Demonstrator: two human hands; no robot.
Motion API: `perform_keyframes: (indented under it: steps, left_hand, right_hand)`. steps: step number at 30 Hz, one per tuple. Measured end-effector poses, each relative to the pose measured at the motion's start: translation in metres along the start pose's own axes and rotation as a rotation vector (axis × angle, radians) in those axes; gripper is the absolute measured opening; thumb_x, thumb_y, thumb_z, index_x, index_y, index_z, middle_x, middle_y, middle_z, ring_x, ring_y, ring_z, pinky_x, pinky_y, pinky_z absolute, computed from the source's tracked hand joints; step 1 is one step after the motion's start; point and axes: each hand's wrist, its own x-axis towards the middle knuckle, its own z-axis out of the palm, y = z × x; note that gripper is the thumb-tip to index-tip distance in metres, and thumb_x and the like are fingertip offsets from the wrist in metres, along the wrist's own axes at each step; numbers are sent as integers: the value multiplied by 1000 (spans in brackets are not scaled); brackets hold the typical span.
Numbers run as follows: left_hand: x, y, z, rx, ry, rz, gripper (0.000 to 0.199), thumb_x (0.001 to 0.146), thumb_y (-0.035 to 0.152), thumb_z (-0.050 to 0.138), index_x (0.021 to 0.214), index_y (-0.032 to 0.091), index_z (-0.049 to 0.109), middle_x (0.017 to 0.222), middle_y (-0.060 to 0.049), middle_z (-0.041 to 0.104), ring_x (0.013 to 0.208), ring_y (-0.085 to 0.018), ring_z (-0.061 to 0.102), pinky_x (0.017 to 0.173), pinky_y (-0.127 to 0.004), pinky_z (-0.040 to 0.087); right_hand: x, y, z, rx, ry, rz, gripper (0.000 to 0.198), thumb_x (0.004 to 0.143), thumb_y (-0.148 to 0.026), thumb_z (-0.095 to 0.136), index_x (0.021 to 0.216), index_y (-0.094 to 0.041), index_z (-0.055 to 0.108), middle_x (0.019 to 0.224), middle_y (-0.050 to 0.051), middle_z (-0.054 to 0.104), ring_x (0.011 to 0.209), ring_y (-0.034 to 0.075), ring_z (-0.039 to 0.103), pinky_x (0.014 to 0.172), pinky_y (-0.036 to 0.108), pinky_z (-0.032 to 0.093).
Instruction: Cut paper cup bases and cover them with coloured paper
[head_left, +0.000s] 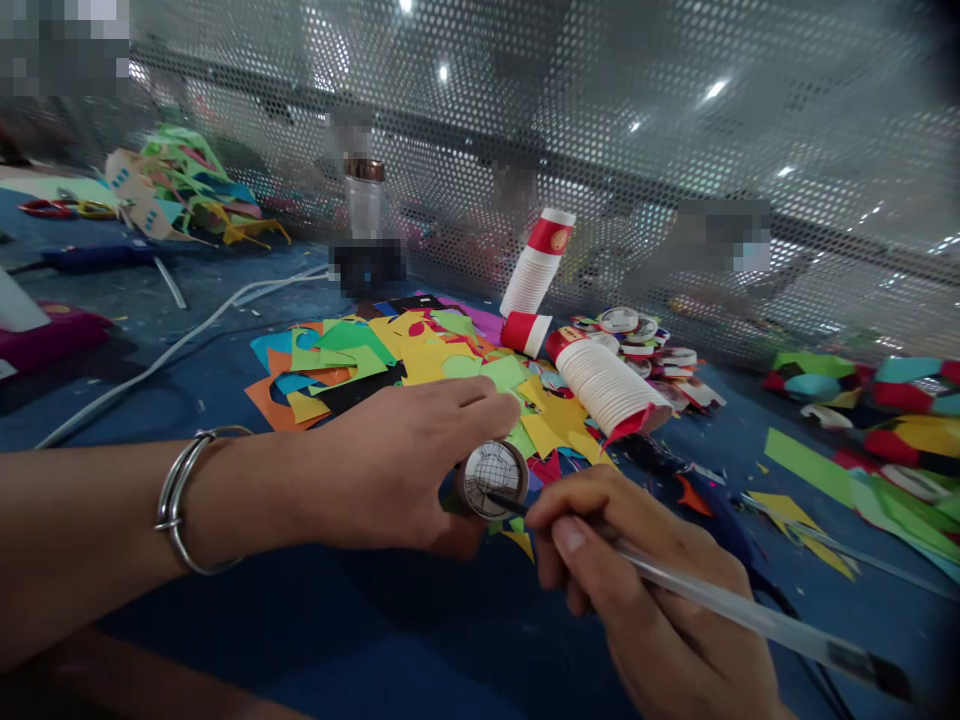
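A: "Posed how on the left?"

B: "Reaching in from the left edge with forearm nearly level and a silver metal bangle at the wrist. Curling the bare left hand, back upward, around a small round tan-rimmed piece with a white, black-lined face."

A: "And on the right?"

B: "Slanting up from the lower right with the bare right hand; pinching a translucent plastic pen, dark tip against the white face."

A: "Placed where?"

B: "Between both hands, just before the multicoloured paper scraps, over the blue tabletop. Lifted or resting, cannot tell."
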Motion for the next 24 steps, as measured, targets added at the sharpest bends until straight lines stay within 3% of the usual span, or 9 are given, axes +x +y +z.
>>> perform_keyframes:
  steps: [9,18,24]
  left_hand:
    - [2,6,0,-17,-71,64,34,69,26,70,97,19,51,98,-1,54,83,-17,56,66,-29,45]
    - [1,-3,4,-48,-35,40,37,72,30,69,103,21,50,105,-3,57,89,-20,57,71,-30,45]
    - [2,-7,8,-84,50,26,41,74,33,71,107,20,51,101,-2,57,89,-19,56,72,-31,44]
  right_hand:
    - [2,3,-3,6,-34,-51,19,99,-26,46,90,-25,64,64,-4,60,49,10,54,45,25,42]
    - [2,-2,-1,139,298,53,16,97,-29,54,88,-24,65,65,-2,61,48,10,54,41,25,39]
    - [4,6,-4,177,392,76,11,98,-27,55,95,-24,66,74,-1,65,51,9,56,44,22,43]
